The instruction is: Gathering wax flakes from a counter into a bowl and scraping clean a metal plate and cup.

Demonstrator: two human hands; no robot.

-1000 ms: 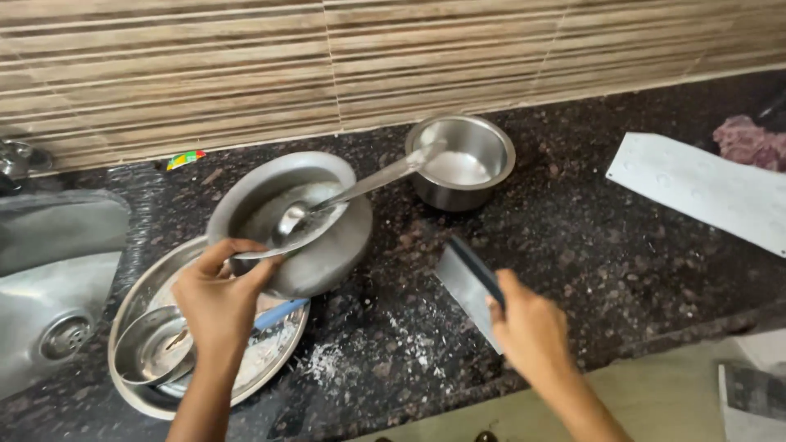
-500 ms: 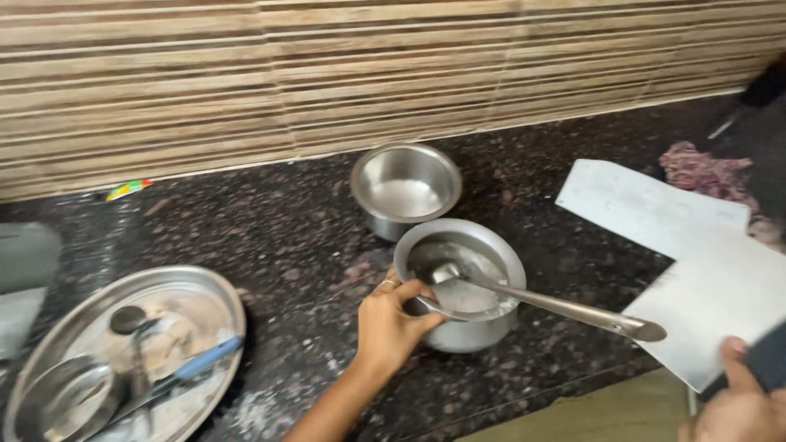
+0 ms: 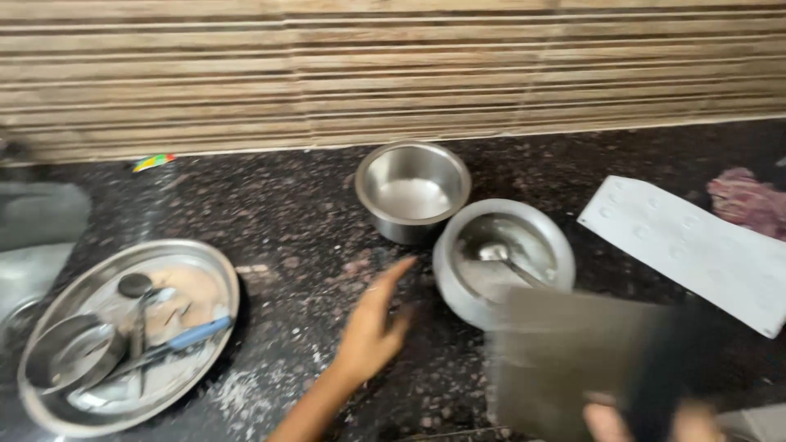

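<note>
Since half a second ago the left hand has let go of the rim of the wide steel bowl and has drawn back a little toward the person; it now hovers over the dark granite counter with the fingers spread and loose, holding nothing. The bowl itself stands just to the right of this hand's fingertips, in about the same place as before, with the ladle lying inside it, the scoop on the bottom. The handle runs toward the right hand and is hidden behind a flat dark board, which has come into the view in front of the bowl. The right hand is at the lower edge, very blurred; it seems to be closed on the near edge of this board, but I cannot tell the grip exactly. Just beyond the wide bowl, touching or almost touching it, stands a smaller steel pot, which looks empty. Well to the left of the left hand lies a round steel plate with a small bowl, a blue-handled tool and some other utensils in it. To the far right there is a white sheet. I judge that the moving of the bowl with the ladle next to the pot is finished; white powder is scattered on the counter near the left hand, and the plate with its utensils is not yet dealt with.
</note>
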